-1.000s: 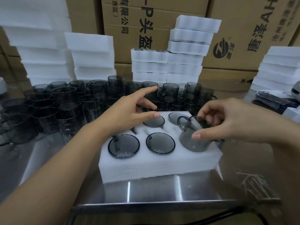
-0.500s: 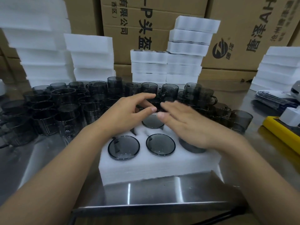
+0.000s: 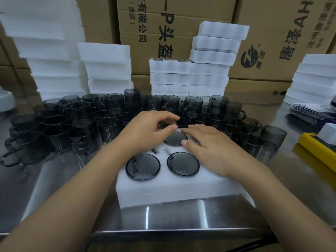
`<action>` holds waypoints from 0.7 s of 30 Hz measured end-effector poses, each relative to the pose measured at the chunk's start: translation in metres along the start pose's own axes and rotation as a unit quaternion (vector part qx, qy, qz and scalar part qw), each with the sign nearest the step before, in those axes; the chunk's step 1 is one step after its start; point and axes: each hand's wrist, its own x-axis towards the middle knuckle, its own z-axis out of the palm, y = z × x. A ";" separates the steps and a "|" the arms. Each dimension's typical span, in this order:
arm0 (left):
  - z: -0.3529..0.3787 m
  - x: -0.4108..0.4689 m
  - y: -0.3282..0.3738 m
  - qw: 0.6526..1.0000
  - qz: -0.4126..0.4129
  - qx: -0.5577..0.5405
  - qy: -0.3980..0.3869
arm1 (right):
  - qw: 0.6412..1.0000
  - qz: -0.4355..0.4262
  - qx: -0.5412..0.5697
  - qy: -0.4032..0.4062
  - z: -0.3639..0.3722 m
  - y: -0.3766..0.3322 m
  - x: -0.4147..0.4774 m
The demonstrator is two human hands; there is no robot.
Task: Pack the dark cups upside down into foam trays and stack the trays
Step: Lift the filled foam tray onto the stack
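A white foam tray (image 3: 181,190) lies on the steel table in front of me. Three dark cups sit upside down in its slots, bases showing: front left (image 3: 143,166), front middle (image 3: 183,164) and back middle (image 3: 175,138). My right hand (image 3: 209,148) lies flat, fingers straight, over the tray's right side and hides the slots there. My left hand (image 3: 149,131) hovers over the tray's back left corner with fingers loosely curved, holding nothing I can see. A crowd of loose dark cups (image 3: 76,124) stands upright behind and left of the tray.
Stacks of white foam trays stand at the back left (image 3: 107,68), back middle (image 3: 209,70) and far right (image 3: 314,79), in front of cardboard boxes (image 3: 163,24). A yellow object (image 3: 316,151) lies at the right. The table's front edge (image 3: 163,231) is close below the tray.
My right hand lowered the cup it held into the tray's right side, let go and now lies flat over it. My left hand's fingers have curled inward.
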 end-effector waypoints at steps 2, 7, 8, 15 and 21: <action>-0.002 -0.004 0.005 0.999 0.013 0.003 0.043 | 0.996 -0.002 0.043 0.081 0.000 0.001 -0.003; -0.034 -0.035 0.029 0.999 -0.005 -0.007 0.041 | 0.981 -0.069 0.110 0.144 -0.026 0.007 -0.033; -0.042 -0.046 0.033 1.000 -0.004 0.009 -0.013 | 0.985 -0.084 0.101 0.114 -0.034 0.009 -0.043; -0.044 -0.107 0.066 0.913 0.145 0.353 -0.145 | 0.969 -0.187 -0.162 -0.023 -0.038 -0.010 -0.082; -0.083 -0.094 0.088 0.905 0.248 0.346 -0.021 | 0.951 -0.231 -0.170 0.116 -0.086 -0.009 -0.090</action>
